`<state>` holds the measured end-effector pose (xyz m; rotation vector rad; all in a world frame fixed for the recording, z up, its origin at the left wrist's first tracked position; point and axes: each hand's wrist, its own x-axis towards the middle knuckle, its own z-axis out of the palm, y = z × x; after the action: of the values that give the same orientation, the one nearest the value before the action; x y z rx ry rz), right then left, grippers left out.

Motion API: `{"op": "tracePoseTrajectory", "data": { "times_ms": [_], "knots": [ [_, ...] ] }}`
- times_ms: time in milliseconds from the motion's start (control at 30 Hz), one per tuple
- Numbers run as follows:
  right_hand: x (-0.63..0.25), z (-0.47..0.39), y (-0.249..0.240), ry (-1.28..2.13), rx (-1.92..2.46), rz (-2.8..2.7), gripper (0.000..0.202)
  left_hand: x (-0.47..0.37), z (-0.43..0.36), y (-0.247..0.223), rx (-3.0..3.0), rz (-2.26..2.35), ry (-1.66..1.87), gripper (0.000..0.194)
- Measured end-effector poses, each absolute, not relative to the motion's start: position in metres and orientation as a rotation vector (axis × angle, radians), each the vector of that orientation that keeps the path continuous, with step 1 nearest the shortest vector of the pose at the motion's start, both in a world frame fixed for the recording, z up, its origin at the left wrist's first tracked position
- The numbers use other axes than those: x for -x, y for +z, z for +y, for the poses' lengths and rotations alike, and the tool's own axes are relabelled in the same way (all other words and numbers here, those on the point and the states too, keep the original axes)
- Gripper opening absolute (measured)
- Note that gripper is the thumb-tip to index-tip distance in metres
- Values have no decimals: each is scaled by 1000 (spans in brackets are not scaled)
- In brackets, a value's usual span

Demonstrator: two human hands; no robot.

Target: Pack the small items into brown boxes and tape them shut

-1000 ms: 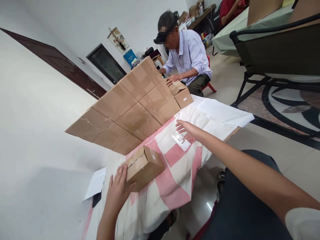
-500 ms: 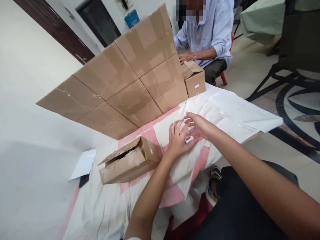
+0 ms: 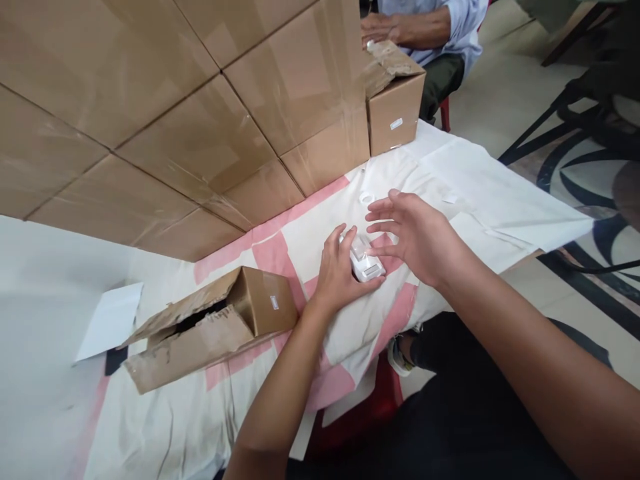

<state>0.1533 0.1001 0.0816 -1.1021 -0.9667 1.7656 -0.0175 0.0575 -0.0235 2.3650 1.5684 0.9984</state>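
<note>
A small white device (image 3: 369, 260) with a clear part lies on the cloth-covered table (image 3: 295, 248). My left hand (image 3: 336, 270) is wrapped round its left side, the thumb along its near end. On the right, my right hand (image 3: 413, 233) has its fingers spread, and the fingertips reach toward the device's upper right side; whether one touches it I cannot tell. Just beyond the hands lies a white ring (image 3: 367, 199). An opened cardboard box (image 3: 273, 303) with torn flaps rests to the left of my left forearm.
A tall wall of taped cardboard boxes (image 3: 195, 143) stands along the far left. Beside it is another opened box (image 3: 396, 117), with a person's hand (image 3: 380, 28) behind it. A white sheet (image 3: 111, 321) lies at the left, a red stool (image 3: 380, 400) below the table edge.
The view has moved closer and lower onto the table. My right hand has drawn away from my left hand with its fingers spread, and the white device now shows more fully.
</note>
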Motion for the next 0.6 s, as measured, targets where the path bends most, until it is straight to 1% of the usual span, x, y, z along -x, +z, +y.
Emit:
{"op": "tracePoseTrajectory", "data": {
  "times_ms": [100, 367, 600],
  "knots": [
    [-154, 98, 77, 1721, 1104, -1039, 43, 17, 57, -24, -2369, 1576, 1020, 113],
    [-156, 80, 79, 1692, 1129, -1098, 41, 15, 54, -21, -2297, 1591, 1075, 122],
    [-161, 68, 76, 1532, 1146, -1250, 35, 14, 52, -20, -2356, 1661, 1060, 118]
  ]
}}
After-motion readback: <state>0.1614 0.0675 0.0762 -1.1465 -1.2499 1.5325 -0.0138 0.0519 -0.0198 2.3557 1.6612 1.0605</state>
